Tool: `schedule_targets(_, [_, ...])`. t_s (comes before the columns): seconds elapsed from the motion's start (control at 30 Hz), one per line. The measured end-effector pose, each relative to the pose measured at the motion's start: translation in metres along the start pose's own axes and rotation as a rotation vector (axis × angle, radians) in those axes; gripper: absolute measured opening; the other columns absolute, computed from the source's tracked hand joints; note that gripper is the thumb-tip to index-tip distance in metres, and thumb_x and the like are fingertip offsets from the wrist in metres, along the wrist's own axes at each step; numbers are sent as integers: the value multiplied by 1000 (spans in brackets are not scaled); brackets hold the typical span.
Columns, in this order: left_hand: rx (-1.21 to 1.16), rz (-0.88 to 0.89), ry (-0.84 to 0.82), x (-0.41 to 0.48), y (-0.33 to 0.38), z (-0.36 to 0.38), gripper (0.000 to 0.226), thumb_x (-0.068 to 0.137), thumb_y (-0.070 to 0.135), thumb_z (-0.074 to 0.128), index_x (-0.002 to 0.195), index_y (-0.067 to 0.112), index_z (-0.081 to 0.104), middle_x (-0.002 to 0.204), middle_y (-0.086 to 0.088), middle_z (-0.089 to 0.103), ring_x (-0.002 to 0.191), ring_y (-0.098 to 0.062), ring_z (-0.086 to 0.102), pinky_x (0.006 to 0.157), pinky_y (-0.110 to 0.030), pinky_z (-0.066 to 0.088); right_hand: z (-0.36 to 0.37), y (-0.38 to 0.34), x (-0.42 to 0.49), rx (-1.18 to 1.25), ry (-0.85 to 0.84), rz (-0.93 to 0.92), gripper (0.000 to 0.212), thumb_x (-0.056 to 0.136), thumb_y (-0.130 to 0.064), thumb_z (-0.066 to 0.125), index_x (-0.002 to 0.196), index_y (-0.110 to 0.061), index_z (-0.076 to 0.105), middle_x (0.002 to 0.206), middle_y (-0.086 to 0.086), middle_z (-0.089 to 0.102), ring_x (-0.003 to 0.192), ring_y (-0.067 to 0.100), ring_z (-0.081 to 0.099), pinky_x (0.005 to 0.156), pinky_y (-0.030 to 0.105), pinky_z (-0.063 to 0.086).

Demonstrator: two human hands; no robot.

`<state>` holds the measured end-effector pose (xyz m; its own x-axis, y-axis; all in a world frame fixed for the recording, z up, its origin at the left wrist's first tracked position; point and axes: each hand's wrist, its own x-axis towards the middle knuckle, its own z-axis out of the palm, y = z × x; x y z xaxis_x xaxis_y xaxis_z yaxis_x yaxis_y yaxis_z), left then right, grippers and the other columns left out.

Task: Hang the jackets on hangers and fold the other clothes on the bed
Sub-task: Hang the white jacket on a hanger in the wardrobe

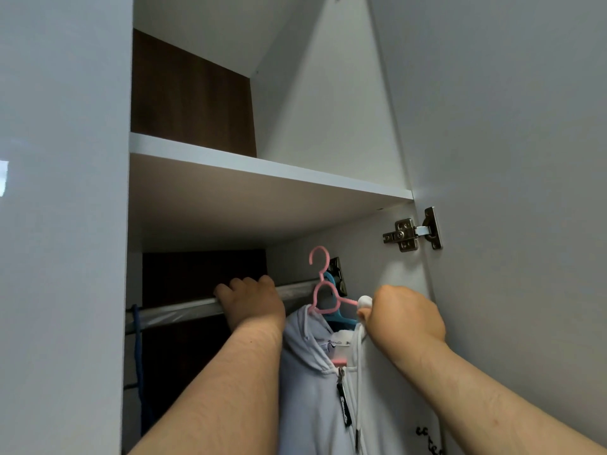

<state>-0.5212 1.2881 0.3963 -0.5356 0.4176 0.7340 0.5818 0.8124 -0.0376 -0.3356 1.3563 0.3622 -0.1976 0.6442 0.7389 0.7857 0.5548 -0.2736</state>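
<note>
A pale hooded zip jacket (312,395) hangs on a pink hanger (323,290) inside the open wardrobe. The pink hook stands just above the clothes rail (177,310), free of it. My left hand (253,303) grips the rail, fingers curled over its top. My right hand (404,313) pinches the jacket's right shoulder together with the hanger's arm and holds them up. A blue hanger (341,318) sits behind the pink one, near the rail's right bracket (338,274).
A white shelf (262,165) runs above the rail. The wardrobe's left side panel (65,224) and the open right door (509,159) with its metal hinge (412,233) close in the space. A dark blue strap (138,349) hangs from the rail's left end.
</note>
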Motion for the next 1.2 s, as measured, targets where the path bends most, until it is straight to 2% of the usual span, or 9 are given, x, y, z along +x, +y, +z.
schedule_targets(0.27, [2, 10, 7, -2, 1, -2, 35, 96, 25, 34, 128, 25, 48, 131, -8, 54, 121, -30, 44, 101, -49, 28, -7, -19, 4, -145, -24, -171, 21, 90, -22, 61, 79, -25, 44, 69, -2, 44, 67, 23, 47, 58, 28, 35])
schedule_targets(0.37, [11, 10, -2, -2, -1, -2, 35, 95, 24, 34, 128, 25, 47, 131, -8, 53, 121, -30, 43, 101, -49, 27, -2, -14, 2, -194, -60, -183, 25, 89, -18, 60, 71, -20, 42, 63, -3, 39, 56, 17, 41, 53, 28, 31])
schedule_targets(0.43, [13, 15, -6, -2, -1, -2, 36, 94, 22, 33, 127, 26, 47, 130, -8, 54, 120, -30, 43, 100, -48, 27, 6, -11, -3, -200, -99, -179, 31, 89, -15, 58, 66, -21, 38, 69, -1, 50, 56, 18, 41, 53, 27, 31])
schedule_targets(0.57, [24, 15, -16, -3, -1, -3, 34, 94, 26, 34, 126, 26, 47, 129, -8, 54, 119, -30, 44, 99, -47, 28, 21, 3, -10, -115, -99, -142, 12, 92, -29, 58, 84, -21, 58, 88, 4, 64, 70, 25, 48, 62, 29, 35])
schedule_targets(0.7, [41, 16, -36, -3, -1, -6, 36, 91, 31, 37, 124, 24, 48, 128, -10, 55, 118, -31, 46, 99, -47, 30, 34, 12, -14, -53, -81, -122, 23, 92, -42, 58, 98, -21, 65, 98, 2, 69, 88, 26, 64, 64, 29, 36])
schedule_targets(0.87, [22, 21, -102, 1, -3, -12, 39, 91, 36, 39, 126, 23, 50, 128, -9, 57, 119, -31, 48, 99, -45, 31, 52, 19, -18, 107, -101, -59, 33, 84, -50, 62, 108, -27, 64, 102, -1, 70, 96, 25, 64, 65, 29, 37])
schedule_targets(1.0, [23, 21, -138, 5, -4, -14, 39, 93, 36, 37, 126, 22, 50, 128, -8, 58, 117, -30, 51, 99, -45, 31, 56, 27, -21, 218, -141, 35, 33, 78, -55, 66, 92, -26, 64, 89, -1, 67, 79, 24, 53, 62, 28, 33])
schedule_targets(1.07, [23, 18, -145, 5, -5, -14, 38, 94, 37, 36, 126, 22, 51, 127, -9, 58, 117, -31, 52, 100, -45, 31, 61, 32, -22, 249, -169, 61, 32, 76, -55, 67, 83, -24, 61, 91, 0, 69, 83, 26, 60, 61, 28, 34])
schedule_targets(1.2, [27, 26, -129, 7, -5, -11, 37, 96, 37, 34, 126, 22, 51, 127, -9, 58, 117, -31, 52, 103, -45, 31, 68, 35, -25, 290, -182, 84, 34, 77, -53, 65, 91, -22, 66, 93, 0, 70, 93, 27, 65, 63, 28, 37])
